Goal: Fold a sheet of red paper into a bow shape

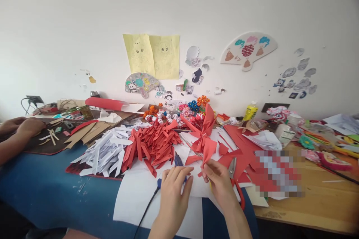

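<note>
My right hand (pixel 220 181) is closed, its thumb and fingers pinching the lower end of a folded red paper piece (pixel 209 150). More pointed red paper petals (pixel 207 123) rise just beyond it; whether they are joined to it I cannot tell. My left hand (pixel 175 185) has its fingers stretched and slightly bent, with nothing visible in its grasp. Partly hidden beneath it lies a blue glue gun (pixel 177 160), its tip pointing away and a black cord (pixel 147 205) trailing toward me. Scissors with red handles (pixel 241 196) lie beside my right hand.
Piles of folded white strips (pixel 108 151) and red strips (pixel 154 142) spread left of centre. Red sheets (pixel 238 138) and white paper (pixel 134 198) cover the table. Colourful flowers (pixel 193 106) stand near the wall. At far left are another person's hands (pixel 30 127).
</note>
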Demonstrator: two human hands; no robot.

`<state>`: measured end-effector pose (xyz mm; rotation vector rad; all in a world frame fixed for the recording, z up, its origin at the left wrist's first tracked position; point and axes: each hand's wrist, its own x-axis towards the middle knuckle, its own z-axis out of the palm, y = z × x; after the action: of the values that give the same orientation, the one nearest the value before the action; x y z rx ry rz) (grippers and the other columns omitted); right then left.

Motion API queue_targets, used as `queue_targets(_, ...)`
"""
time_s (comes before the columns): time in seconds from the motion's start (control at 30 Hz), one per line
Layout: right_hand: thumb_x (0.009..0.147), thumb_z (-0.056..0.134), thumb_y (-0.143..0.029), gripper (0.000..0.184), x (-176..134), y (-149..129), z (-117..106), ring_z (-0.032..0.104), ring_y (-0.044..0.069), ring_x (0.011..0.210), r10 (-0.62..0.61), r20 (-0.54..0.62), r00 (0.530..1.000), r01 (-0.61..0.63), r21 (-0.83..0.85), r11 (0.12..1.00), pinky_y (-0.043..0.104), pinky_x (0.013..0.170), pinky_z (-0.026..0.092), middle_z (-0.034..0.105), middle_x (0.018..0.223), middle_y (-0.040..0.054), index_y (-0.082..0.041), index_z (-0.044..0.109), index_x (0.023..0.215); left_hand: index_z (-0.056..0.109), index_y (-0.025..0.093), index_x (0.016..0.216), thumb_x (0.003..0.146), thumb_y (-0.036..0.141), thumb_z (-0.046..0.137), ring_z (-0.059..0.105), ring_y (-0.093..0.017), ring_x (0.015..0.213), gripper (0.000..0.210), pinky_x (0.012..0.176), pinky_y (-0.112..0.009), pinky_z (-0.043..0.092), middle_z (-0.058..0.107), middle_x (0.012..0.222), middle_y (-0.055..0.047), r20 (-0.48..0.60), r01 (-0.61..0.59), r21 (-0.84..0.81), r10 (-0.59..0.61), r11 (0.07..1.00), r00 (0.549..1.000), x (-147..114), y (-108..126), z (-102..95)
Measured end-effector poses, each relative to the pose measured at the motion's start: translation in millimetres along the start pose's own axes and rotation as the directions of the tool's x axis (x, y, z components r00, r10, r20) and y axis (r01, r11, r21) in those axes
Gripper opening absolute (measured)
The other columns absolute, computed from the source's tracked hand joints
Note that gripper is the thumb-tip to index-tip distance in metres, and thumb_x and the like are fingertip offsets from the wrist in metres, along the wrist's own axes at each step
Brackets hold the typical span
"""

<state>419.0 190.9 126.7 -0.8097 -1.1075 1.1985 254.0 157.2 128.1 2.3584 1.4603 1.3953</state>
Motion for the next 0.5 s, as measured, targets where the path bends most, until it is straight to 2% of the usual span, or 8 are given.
queue_targets(0.13,0.081,0.077,-0.047,0.031,23.3,-13.0,-11.9,0.047,0.013,0.056,0.002,0.094,0.996,0.0,-0.018,1.0,0.026,0.055,0.04,0.055,0.059,-0.0015,-0.019,0.068,0.069,0.064,0.025,0.115,0.102,0.03,0.052,0.064,-0.017,0.071,0.018,0.069,-0.032,0.046,0.072,0.092,-0.002,-0.021,0.077,-0.18,-0.082,0.981,0.996,24.5,21.8,17.6)
queue_targets(0.2,0.079,0.078,-0.048,0.031,35.0,-17.6,-19.2,0.048,0.013,0.057,0.005,0.123,0.992,0.001,-0.046,0.999,0.026,0.055,0.04,0.057,0.06,-0.0008,-0.019,0.071,0.07,0.065,0.023,0.108,0.102,0.032,0.05,0.061,-0.015,0.063,0.018,0.065,-0.031,0.046,0.072,0.087,-0.002,-0.076,0.104,-0.203,-0.122,0.974,0.99,35.1,29.2,27.5)
queue_targets(0.33,0.07,0.083,-0.053,0.036,58.5,-21.2,-34.5,0.051,0.016,0.058,0.011,0.195,0.981,0.009,-0.1,0.995,0.028,0.056,0.042,0.062,0.063,0.0021,-0.018,0.075,0.072,0.064,0.024,0.097,0.101,0.033,0.049,0.062,-0.015,0.06,0.018,0.057,-0.029,0.043,0.069,0.077,0.0,-0.234,0.127,-0.09,-0.145,0.988,0.961,52.3,41.3,47.4)
queue_targets(0.5,0.065,0.083,-0.06,0.043,80.2,-14.1,-48.8,0.055,0.019,0.063,-0.008,0.253,0.967,0.04,-0.119,0.992,0.03,0.06,0.045,0.067,0.068,0.0044,-0.018,0.078,0.076,0.062,0.026,0.095,0.1,0.029,0.05,0.065,-0.014,0.054,0.014,0.051,-0.027,0.042,0.071,0.074,0.003,-0.33,0.126,-0.015,-0.124,0.992,0.936,65.9,49.1,66.0)
